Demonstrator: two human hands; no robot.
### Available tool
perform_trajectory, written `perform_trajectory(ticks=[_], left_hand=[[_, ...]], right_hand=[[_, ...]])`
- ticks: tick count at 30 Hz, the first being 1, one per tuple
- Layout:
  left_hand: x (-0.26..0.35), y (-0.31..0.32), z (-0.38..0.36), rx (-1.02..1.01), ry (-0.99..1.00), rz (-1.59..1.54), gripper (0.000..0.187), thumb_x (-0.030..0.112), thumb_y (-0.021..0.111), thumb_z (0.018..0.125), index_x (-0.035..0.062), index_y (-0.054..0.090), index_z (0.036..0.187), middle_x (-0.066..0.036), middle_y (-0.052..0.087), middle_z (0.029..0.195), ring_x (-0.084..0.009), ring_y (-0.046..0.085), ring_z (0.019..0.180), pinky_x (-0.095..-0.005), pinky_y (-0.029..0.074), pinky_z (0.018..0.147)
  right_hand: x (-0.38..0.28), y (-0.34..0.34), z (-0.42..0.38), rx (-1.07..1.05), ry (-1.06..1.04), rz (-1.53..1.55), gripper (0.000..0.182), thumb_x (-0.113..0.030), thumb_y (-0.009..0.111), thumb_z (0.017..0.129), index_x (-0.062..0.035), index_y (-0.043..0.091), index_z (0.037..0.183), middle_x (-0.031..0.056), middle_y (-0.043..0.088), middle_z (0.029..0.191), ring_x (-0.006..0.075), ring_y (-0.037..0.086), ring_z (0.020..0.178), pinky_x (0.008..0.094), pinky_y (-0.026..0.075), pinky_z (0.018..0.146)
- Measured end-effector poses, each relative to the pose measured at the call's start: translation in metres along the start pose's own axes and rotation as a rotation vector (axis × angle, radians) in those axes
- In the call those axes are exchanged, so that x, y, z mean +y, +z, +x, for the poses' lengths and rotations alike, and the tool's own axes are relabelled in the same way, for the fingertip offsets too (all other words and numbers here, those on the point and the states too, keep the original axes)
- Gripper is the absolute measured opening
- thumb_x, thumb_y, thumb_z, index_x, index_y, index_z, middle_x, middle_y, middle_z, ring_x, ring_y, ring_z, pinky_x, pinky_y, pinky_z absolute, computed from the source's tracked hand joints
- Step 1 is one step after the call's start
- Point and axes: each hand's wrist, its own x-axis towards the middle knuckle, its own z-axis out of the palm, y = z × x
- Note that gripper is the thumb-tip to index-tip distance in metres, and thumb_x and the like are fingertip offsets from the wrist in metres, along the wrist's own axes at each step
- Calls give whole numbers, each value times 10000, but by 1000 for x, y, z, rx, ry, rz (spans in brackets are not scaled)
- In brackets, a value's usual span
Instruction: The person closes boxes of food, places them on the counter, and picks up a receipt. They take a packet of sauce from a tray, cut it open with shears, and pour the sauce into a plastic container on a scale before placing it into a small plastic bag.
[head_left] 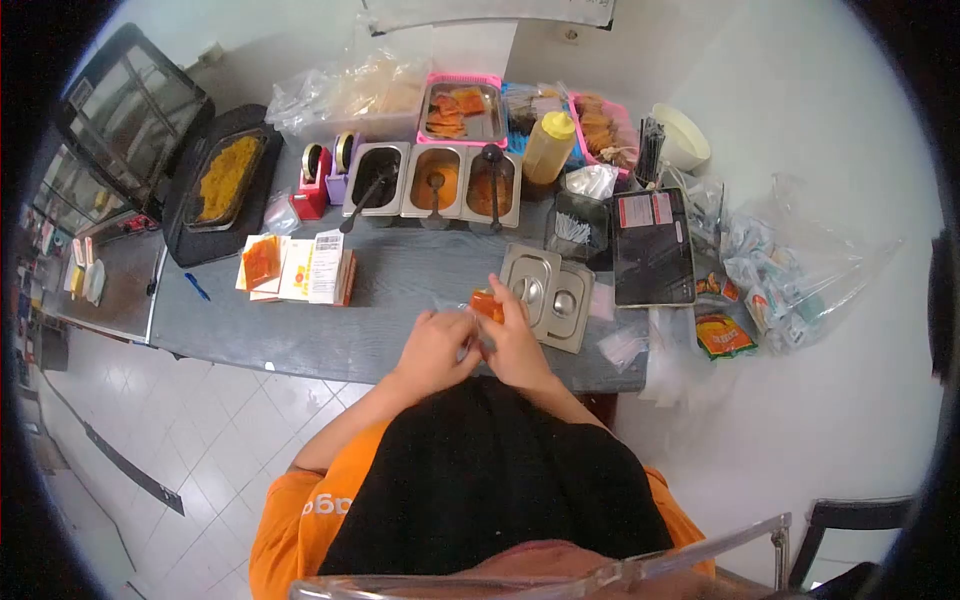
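Close to my body, over the front edge of the table, my left hand (437, 350) and my right hand (512, 343) meet. Between them is a small clear plastic packet of orange-red sauce (487, 306). My right hand is closed around it, thumb and fingers along its sides. The fingers of my left hand are pinched at its lower end, where some clear plastic shows; the fingertips are partly hidden. A similar orange-red packet (262, 262) lies on the stacked cardboard boxes (296, 268) to the left. Metal lids (560, 303) rest just right of my right hand.
Three metal sauce pans with ladles (436, 190) line the back. Behind them is a tray of orange pieces (464, 112). A yellow-capped bottle (549, 150), a tablet (653, 248) and plastic bags (790, 265) are to the right. A yellow food tray (228, 180) and a blue pen (197, 287) are left.
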Motion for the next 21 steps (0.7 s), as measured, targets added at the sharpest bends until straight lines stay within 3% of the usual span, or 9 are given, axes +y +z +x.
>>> perform_trajectory(ticks=[1,3,7,10,12,13,15,18,21], left_hand=[[0,-2,2,-3,-5,-7,198,163,638,678,43,573,821,-117,613,849,-265,584,803,-402,409,757],[-1,-6,6,290,257,88,367,162,683,657,49,514,962,-135,569,969,-297,549,911,-433,393,817],[-29,8,-4,204,242,121,464,158,731,611,52,488,992,-129,541,976,-316,535,921,-430,395,842],[-51,22,-19,209,1,-214,460,134,740,605,45,483,976,-108,540,921,-290,540,889,-389,414,807],[-59,26,-28,292,-197,-382,428,122,725,626,41,476,965,-100,530,897,-246,531,852,-329,421,779],[-62,28,-31,294,-197,-379,428,122,725,626,41,476,965,-100,530,897,-246,531,852,-329,421,779],[-65,33,-37,377,-228,-420,405,32,683,653,52,453,986,-49,481,854,-139,473,794,-268,398,741],[-65,41,-45,483,-254,-474,417,19,663,658,55,437,1006,-39,458,833,-139,453,772,-266,394,721],[-66,43,-47,493,-249,-469,429,4,647,659,53,422,1021,-38,450,834,-139,445,771,-268,393,715]], right_hand=[[3,-1,-1,-8,5,0,220,-9,645,663,4,619,882,186,377,1315,352,435,1105,421,376,920],[9,-1,-1,-51,15,30,211,-18,652,667,-7,628,877,173,386,1300,335,426,1114,412,384,915],[20,-2,9,-145,-27,248,228,2,629,676,-33,637,901,159,433,1248,310,443,1103,399,386,921],[82,-1,14,-127,121,434,312,4,597,715,-102,654,1003,123,494,1183,283,462,1093,400,400,905],[110,-3,12,-339,14,-233,316,11,537,740,-131,661,994,106,545,1114,274,495,1034,384,413,881],[120,0,9,-338,10,-231,316,11,537,740,-131,661,994,106,545,1114,274,495,1034,384,413,881],[138,7,4,-374,-162,-301,300,-18,529,749,-151,666,982,106,560,1068,287,510,973,370,420,863],[163,21,9,-546,-135,-256,322,-53,524,765,-161,646,1043,96,532,1023,275,508,990,373,424,846],[162,24,12,-467,-209,-160,247,-61,556,754,-120,656,972,97,525,953,282,521,936,367,432,813]])
